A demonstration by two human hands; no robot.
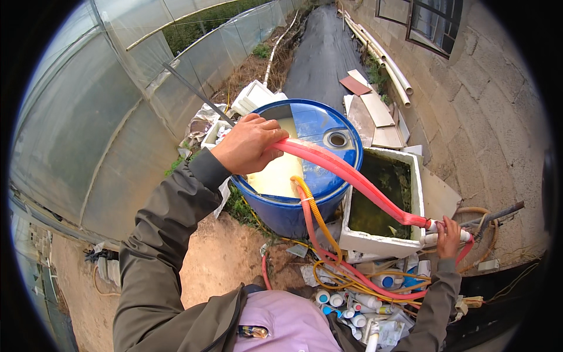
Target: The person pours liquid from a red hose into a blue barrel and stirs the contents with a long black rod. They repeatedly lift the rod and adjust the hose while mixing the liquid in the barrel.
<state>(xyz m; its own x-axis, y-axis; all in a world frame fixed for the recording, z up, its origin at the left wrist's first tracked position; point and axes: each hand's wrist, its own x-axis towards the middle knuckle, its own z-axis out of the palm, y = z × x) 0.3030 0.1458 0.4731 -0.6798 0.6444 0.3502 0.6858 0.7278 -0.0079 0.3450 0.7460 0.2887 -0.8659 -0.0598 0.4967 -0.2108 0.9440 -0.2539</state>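
My left hand (pixel 251 144) grips the end of a pink lay-flat hose (pixel 341 169) above a blue plastic drum (pixel 281 215). The drum's lid is partly cut away, and pale yellowish liquid (pixel 275 176) shows inside. From there the hose arches over a white foam box (pixel 382 244) of dark green water to a white plastic pipe fitting (pixel 465 236). My right hand (pixel 447 237) is closed around that fitting. A yellow corrugated hose (pixel 314 204) and a thinner red hose (pixel 309 224), tied together, run over the drum's near rim. A dark rod (pixel 198 93) slants behind my left hand, which hides its lower end.
Plastic bottles (pixel 347 308) and tangled hoses lie at the lower right, near a wired electrical box (pixel 462 308). Loose boards (pixel 374 110) and long pipes (pixel 387 66) lie along the block wall (pixel 484 110). Plastic greenhouse sheeting (pixel 88 110) stands on the left.
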